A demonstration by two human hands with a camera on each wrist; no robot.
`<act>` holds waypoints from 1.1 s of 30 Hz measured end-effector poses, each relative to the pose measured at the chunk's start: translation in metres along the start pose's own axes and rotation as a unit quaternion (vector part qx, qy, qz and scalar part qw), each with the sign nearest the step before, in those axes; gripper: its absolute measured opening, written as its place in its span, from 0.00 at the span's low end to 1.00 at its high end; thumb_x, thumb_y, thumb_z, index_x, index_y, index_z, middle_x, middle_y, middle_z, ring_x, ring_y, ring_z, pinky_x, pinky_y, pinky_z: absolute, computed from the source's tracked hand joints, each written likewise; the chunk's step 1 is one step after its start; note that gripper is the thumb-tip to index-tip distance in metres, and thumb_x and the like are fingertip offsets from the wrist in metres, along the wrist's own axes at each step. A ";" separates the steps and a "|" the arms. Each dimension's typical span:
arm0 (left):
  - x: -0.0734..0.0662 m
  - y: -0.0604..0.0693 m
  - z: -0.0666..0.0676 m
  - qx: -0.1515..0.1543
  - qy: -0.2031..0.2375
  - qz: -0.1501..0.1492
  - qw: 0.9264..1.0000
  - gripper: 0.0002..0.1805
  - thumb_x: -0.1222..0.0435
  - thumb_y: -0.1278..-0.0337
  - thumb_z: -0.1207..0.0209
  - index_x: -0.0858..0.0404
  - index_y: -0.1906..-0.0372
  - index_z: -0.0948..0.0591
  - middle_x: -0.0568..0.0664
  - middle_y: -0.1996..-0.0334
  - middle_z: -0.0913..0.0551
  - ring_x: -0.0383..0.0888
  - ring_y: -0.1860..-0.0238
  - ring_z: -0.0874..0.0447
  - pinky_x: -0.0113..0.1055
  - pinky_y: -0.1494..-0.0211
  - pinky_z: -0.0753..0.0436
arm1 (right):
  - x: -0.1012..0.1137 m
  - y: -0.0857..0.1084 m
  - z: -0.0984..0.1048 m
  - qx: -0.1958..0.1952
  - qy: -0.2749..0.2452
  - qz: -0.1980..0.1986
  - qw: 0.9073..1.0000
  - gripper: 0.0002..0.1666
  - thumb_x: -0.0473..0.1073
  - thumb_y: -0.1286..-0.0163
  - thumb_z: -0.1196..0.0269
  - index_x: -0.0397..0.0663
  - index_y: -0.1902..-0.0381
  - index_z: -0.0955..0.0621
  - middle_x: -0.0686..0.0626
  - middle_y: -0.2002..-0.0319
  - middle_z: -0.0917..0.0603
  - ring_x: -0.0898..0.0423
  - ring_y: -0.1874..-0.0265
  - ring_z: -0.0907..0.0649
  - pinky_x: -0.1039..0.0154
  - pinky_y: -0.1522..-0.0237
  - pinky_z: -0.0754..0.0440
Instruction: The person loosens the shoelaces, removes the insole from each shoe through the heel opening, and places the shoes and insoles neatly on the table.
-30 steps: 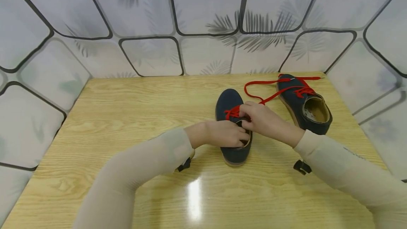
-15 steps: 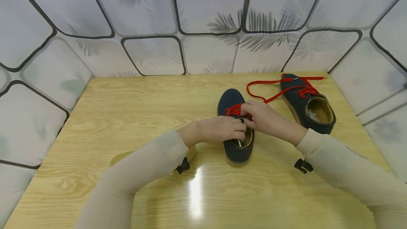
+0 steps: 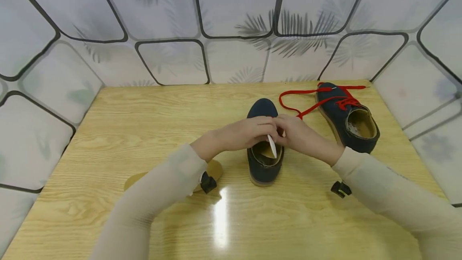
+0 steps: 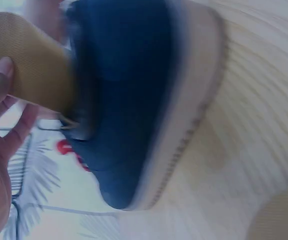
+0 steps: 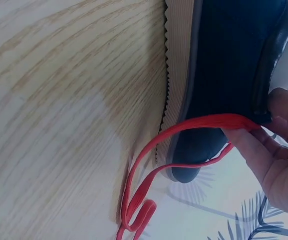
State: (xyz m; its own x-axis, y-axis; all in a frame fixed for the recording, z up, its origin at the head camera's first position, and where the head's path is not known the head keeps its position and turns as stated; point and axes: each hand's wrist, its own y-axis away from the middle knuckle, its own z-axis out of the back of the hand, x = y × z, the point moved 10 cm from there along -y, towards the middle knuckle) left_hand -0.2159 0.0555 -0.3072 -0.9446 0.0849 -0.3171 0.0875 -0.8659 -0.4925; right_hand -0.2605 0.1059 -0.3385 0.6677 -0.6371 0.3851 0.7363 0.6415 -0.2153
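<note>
A dark blue shoe (image 3: pixel 264 175) with a tan sole stands on the table, toe pointing away. My left hand (image 3: pixel 242 135) is over its opening and pinches a tan insole (image 4: pixel 31 62), thumb on its face. The insole is tilted, one end up out of the shoe and the other inside; its pale edge shows in the head view. With my right hand (image 3: pixel 298 133) I grip the shoe's upper at the front of the opening. Red laces (image 5: pixel 199 121) run past those fingers in the right wrist view. Both hands hide the shoe's lacing in the head view.
Another blue shoe (image 3: pixel 364 143), its red laces (image 3: pixel 288 92) loose, stands at the back right near the table's edge. A second tan insole (image 3: pixel 215 169) lies under my left forearm, partly hidden. A patterned fabric wall borders the table's back and sides.
My left hand has come up out of the shoe opening and moved forward, drawing the insole's end out. The right hand has stayed at the front of the opening.
</note>
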 end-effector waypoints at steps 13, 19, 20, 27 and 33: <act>-0.026 0.004 0.044 -0.101 0.054 -0.007 0.993 0.08 0.81 0.42 0.47 0.68 0.60 0.24 0.56 0.59 0.23 0.46 0.55 0.25 0.33 0.46 0.24 | -0.002 -0.003 0.001 0.006 -0.019 -0.004 1.000 0.09 0.33 0.43 0.33 0.46 0.74 0.24 0.50 0.74 0.23 0.57 0.74 0.23 0.64 0.73 0.24; -0.034 0.024 0.071 -0.213 0.038 -0.006 0.976 0.08 0.82 0.43 0.47 0.69 0.62 0.25 0.59 0.63 0.24 0.49 0.61 0.26 0.37 0.56 0.22 | -0.001 -0.005 -0.002 0.021 -0.025 -0.015 0.999 0.09 0.30 0.46 0.35 0.46 0.75 0.25 0.49 0.73 0.23 0.57 0.73 0.23 0.64 0.72 0.23; -0.035 0.029 0.077 -0.242 0.036 -0.010 0.969 0.09 0.83 0.44 0.47 0.69 0.63 0.26 0.59 0.64 0.24 0.49 0.62 0.27 0.37 0.58 0.23 | -0.001 -0.005 -0.003 0.024 -0.025 -0.016 0.999 0.09 0.30 0.46 0.35 0.46 0.75 0.25 0.49 0.73 0.22 0.57 0.73 0.23 0.63 0.72 0.23; -0.026 0.064 0.131 -0.453 0.068 0.014 0.889 0.03 0.69 0.34 0.48 0.64 0.64 0.25 0.50 0.65 0.27 0.41 0.64 0.29 0.28 0.62 0.27 | -0.005 -0.004 -0.003 0.039 -0.024 -0.041 0.998 0.10 0.30 0.45 0.34 0.47 0.74 0.24 0.50 0.72 0.23 0.56 0.73 0.23 0.63 0.72 0.23; -0.004 0.111 0.141 -0.583 0.153 0.137 0.786 0.05 0.70 0.38 0.43 0.59 0.60 0.25 0.47 0.63 0.26 0.39 0.66 0.25 0.28 0.64 0.20 | -0.008 -0.002 -0.003 0.041 -0.016 -0.055 0.998 0.10 0.32 0.47 0.31 0.45 0.68 0.22 0.50 0.71 0.23 0.57 0.72 0.24 0.63 0.71 0.24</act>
State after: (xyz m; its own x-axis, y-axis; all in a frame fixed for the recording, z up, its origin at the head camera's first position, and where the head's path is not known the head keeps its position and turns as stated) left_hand -0.2468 -0.1103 -0.2463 -0.7345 0.2431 -0.6335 0.6740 0.1533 -0.7226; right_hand -0.2667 0.1081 -0.3441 0.5782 -0.6927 0.4311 0.7929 0.6016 -0.0968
